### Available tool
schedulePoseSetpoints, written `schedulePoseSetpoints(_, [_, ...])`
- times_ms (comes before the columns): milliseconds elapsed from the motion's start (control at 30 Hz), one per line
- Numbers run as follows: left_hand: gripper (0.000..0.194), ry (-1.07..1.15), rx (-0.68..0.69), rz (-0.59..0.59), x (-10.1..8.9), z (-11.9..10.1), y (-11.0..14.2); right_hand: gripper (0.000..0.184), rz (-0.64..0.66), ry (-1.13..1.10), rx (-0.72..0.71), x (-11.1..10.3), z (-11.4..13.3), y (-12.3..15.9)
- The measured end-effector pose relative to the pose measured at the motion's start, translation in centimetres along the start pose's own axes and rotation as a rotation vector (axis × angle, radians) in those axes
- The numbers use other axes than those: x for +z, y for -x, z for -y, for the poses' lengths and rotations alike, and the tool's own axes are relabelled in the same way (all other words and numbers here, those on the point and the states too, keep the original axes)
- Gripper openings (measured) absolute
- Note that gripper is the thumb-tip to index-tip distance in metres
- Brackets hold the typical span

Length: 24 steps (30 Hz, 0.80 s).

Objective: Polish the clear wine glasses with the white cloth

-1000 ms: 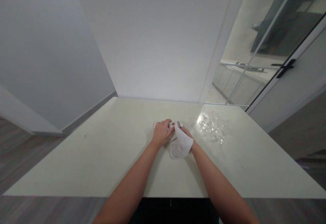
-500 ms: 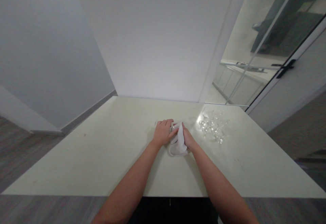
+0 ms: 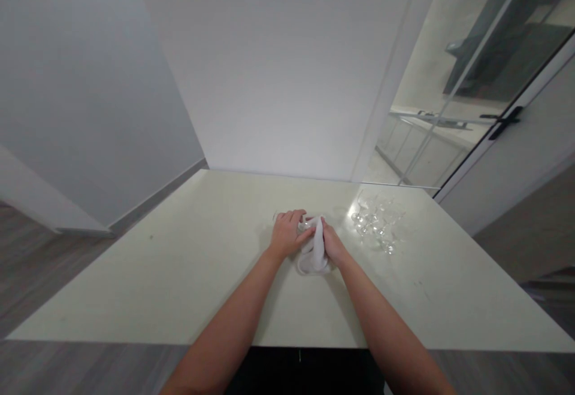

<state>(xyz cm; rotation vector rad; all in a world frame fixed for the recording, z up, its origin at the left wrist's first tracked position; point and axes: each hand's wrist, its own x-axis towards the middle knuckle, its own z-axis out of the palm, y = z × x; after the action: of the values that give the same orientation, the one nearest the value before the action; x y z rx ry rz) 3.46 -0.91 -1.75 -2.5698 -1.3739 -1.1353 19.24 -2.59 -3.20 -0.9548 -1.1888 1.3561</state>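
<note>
Over the middle of the table my left hand (image 3: 286,233) is closed around a clear glass (image 3: 303,226), seemingly a stemmed one. Its transparent edge just shows past my fingers on the left; most of it is covered. Close beside it, my right hand (image 3: 333,244) grips a white cloth (image 3: 318,246), pressed against the glass's right end. A loose part of the cloth hangs down onto the tabletop below both hands. To the right lies a cluster of several clear glass pieces (image 3: 376,222), which look like stemmed glasses; their outlines blend together.
The pale table (image 3: 179,275) runs from my body to a white panel (image 3: 287,84) at its far edge. A glass-paned door (image 3: 426,143) with a black handle (image 3: 506,122) stands at the back right. Grey floor (image 3: 27,251) shows at the left.
The cloth's fold in my right hand has shifted slightly and looks narrower. Both hands stay in nearly the same place, and the glass cluster is unmoved.
</note>
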Motion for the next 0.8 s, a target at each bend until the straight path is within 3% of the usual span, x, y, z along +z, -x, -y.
schedulePoseSetpoints(167, [0.047,0.063,0.005,0.006,0.2,0.0,0.1,0.049,-0.003,-0.122,-0.006,0.3,0.4,0.4])
schedulePoseSetpoints(400, [0.046,0.043,0.0,0.013,0.2,0.3,0.3,0.047,-0.034,0.045,-0.032,-0.1,0.0,0.3])
schedulePoseSetpoints(600, [0.043,0.039,-0.039,0.018,0.3,0.1,0.1,0.044,-0.026,-0.048,0.028,0.3,0.3,0.1])
schedulePoseSetpoints(800, [0.044,0.197,-0.299,-0.081,0.1,0.0,-0.5,0.045,-0.362,-0.109,-0.084,-0.7,-0.7,-1.2])
